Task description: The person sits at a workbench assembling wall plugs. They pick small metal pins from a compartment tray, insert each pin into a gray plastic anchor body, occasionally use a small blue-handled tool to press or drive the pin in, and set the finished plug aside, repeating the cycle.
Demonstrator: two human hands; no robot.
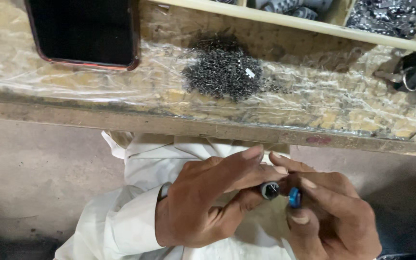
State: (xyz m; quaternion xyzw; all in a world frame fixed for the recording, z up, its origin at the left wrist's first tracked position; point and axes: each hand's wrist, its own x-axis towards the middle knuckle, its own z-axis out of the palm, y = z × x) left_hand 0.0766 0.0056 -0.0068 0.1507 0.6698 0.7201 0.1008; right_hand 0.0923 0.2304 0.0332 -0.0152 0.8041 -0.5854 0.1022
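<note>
My left hand (203, 202) pinches a small dark metal cylinder (269, 190); my right hand (333, 216) pinches a small blue plastic cap (294, 197), seemingly. Held over my lap, off the bench (121, 96), either could slip floorward.

I am holding a small dark round part (269, 190) in my left hand (203, 202), between my thumb and fingers. Its open end is facing up at me. I am holding a little blue piece (294, 197) in my right hand (333, 216). The two are sitting just beside each other, low over my lap.
</note>
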